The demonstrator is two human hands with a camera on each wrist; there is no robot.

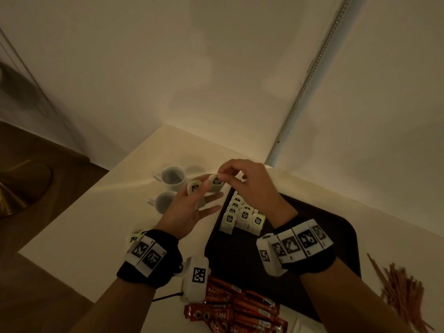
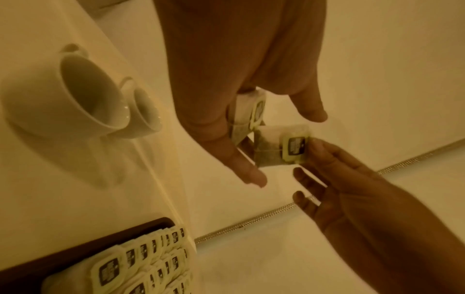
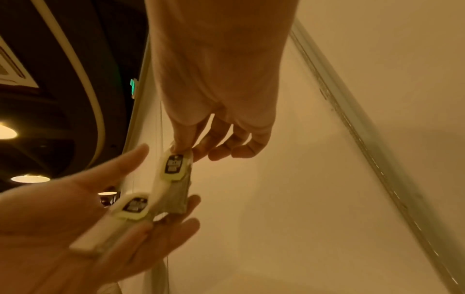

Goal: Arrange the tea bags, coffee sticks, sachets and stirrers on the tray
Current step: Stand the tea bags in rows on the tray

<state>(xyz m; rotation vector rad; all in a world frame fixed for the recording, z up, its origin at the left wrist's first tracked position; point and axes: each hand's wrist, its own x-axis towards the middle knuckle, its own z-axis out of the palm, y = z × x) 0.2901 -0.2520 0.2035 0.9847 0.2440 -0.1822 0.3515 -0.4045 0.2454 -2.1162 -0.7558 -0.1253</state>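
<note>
My right hand [image 1: 219,175] pinches a tea bag [image 1: 217,182] by its labelled top edge between thumb and forefinger, above the table's far left part. The left wrist view shows this tea bag [image 2: 281,147] hanging from those fingertips. My left hand [image 1: 212,192] lies palm up just below it, fingers straight and thumb spread. Another tea bag [image 3: 132,205] rests on those fingers. The dark tray [image 1: 240,255] lies to the right, with several tea bags [image 1: 242,216] in overlapping rows in its far left corner. Red coffee sticks [image 1: 240,308] lie in front of the tray, and brown stirrers [image 1: 403,292] to its right.
Two white cups [image 1: 174,177] [image 1: 164,203] stand on the table left of the tray, close to my left hand. A few more tea bags [image 1: 137,236] lie on the table behind my left wrist. The wall rises right behind the table's far edge.
</note>
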